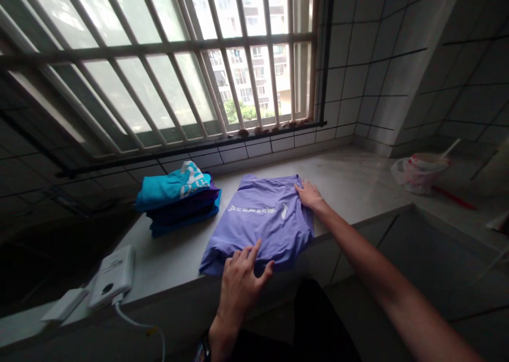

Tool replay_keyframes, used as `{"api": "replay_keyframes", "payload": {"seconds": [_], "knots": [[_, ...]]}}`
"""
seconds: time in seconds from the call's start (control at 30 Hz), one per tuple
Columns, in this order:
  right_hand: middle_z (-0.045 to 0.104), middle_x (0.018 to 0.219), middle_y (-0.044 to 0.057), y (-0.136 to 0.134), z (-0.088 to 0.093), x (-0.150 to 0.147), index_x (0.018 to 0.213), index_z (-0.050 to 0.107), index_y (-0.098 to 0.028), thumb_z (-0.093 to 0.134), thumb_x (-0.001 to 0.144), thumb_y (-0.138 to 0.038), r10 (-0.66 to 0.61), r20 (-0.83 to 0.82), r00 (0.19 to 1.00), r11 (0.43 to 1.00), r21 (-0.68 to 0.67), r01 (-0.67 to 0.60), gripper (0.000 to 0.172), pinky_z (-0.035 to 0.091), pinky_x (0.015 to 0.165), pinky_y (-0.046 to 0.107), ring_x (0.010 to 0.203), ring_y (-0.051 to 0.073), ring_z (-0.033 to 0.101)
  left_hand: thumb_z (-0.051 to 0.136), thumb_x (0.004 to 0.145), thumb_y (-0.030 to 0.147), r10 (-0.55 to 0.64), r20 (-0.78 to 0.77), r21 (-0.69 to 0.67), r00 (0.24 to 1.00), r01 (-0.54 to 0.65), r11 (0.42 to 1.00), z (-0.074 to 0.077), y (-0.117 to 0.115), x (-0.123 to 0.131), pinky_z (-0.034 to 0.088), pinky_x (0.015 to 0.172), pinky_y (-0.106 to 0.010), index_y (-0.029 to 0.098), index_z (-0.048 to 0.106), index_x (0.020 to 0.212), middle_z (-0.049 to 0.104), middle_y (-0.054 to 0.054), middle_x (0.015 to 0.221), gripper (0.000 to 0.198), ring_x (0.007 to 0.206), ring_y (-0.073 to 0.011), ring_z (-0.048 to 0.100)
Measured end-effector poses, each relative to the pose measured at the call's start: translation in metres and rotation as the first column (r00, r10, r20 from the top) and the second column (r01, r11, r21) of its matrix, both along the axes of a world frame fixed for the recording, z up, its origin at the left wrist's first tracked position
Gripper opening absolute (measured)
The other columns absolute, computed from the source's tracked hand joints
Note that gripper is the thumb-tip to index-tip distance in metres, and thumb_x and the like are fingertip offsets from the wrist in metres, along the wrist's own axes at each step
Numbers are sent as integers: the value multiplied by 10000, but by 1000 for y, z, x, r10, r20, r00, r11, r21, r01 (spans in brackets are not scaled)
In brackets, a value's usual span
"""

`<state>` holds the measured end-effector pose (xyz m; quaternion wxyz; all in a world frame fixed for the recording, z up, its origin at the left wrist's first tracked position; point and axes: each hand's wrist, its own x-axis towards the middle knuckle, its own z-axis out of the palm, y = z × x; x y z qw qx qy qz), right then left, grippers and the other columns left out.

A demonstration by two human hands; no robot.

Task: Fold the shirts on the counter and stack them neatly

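Note:
A lavender T-shirt (254, 227) with white lettering lies partly folded on the pale counter, its near edge hanging a little over the front. My left hand (242, 277) is at the shirt's near edge, thumb and forefinger spread apart, and nothing shows between them. At the far right corner of the shirt, my right hand (309, 193) rests with fingers stretched over the cloth and counter. Left of the shirt sits a stack of folded clothes, with a turquoise shirt (167, 188) on top and purple and blue ones below.
A white power bank (113, 277) with a cable and a small white box (66, 305) lie at the counter's left end. To the right stand a cup in a plastic bag (419, 174) and a red strip (453, 197). A barred window (222, 44) rises behind the counter (338, 171).

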<state>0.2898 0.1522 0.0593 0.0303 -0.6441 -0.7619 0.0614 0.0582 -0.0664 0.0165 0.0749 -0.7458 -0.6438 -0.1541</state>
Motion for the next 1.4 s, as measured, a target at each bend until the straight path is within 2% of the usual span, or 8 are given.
{"api": "replay_keyframes", "payload": {"seconds": [0.13, 0.3, 0.4, 0.5, 0.83, 0.97, 1.1, 1.4], "knots": [[459, 1543, 211, -61, 0, -23, 1528, 445, -124, 372, 980, -103, 120, -141, 983, 968, 235, -84, 553, 382, 1131, 391, 1358, 276, 503, 684, 835, 569, 74, -26, 75, 997, -71, 995, 0, 5, -35, 449, 1047, -503, 255, 591, 1400, 600, -136, 1434, 653, 1299, -356, 546], [518, 1484, 181, -176, -68, -46, 1491, 490, -186, 634, 915, -421, 407, -279, 870, 890, 334, -310, 639, 417, 1118, 468, 1361, 330, 493, 768, 766, 273, 0, -151, 13, 988, 3, 1000, -35, 3, -86, 412, 1114, -497, 291, 491, 1492, 492, -123, 1558, 777, 1412, -351, 464], [342, 1622, 192, -191, -105, -61, 1545, 419, -217, 765, 808, -312, 405, -229, 885, 872, 387, -299, 820, 283, 1198, 565, 1513, 393, 266, 638, 809, 85, -15, -182, -23, 983, 11, 1000, -32, 5, -91, 487, 1022, -448, 333, 475, 1501, 518, -95, 1543, 752, 1356, -313, 528], [497, 1530, 151, -175, -115, -65, 1447, 542, -258, 580, 890, -73, 360, -246, 900, 871, 433, -230, 589, 318, 1182, 511, 1469, 307, 385, 518, 833, 2, -56, -192, -119, 980, 33, 992, -13, 5, -90, 534, 921, -385, 345, 545, 1443, 639, -77, 1412, 701, 1213, -266, 630], [730, 1015, 35, -186, -33, 18, 1061, 675, -217, 512, 749, 4, 562, -454, 692, 827, 286, -484, 416, 486, 846, 285, 949, 185, 675, 542, 897, 224, -152, 77, -136, 985, 161, 978, 29, -40, -139, 557, 773, -275, 339, 688, 1196, 792, -10, 1035, 352, 898, -223, 737], [731, 1030, 39, -144, 27, 25, 1172, 659, -217, 539, 753, -41, 529, -440, 725, 844, 186, -503, 470, 484, 830, 278, 920, 190, 675, 496, 954, 374, -14, 3, 31, 1000, 14, 999, 88, -1, -127, 542, 724, -305, 282, 681, 1180, 765, -47, 903, 306, 833, -258, 717], [669, 1240, 134, -99, 64, -6, 1416, 541, -185, 375, 907, -39, 265, -334, 905, 912, 393, -122, 555, 451, 981, 368, 1143, 246, 617, 441, 968, 283, 125, -43, 219, 991, -113, 969, 115, 67, -91, 519, 952, -391, 185, 546, 1397, 704, -144, 1226, 453, 1141, -305, 665], [312, 1651, 167, -98, -35, -63, 1545, 431, -196, 394, 1019, -303, 184, -124, 975, 982, -11, -187, 538, 272, 1169, 630, 1512, 401, 272, 403, 1012, 395, 91, -145, -145, 985, -112, 983, -3, 99, -78, 445, 1091, -482, 214, 538, 1445, 560, -172, 1490, 489, 1383, -312, 515]]}}
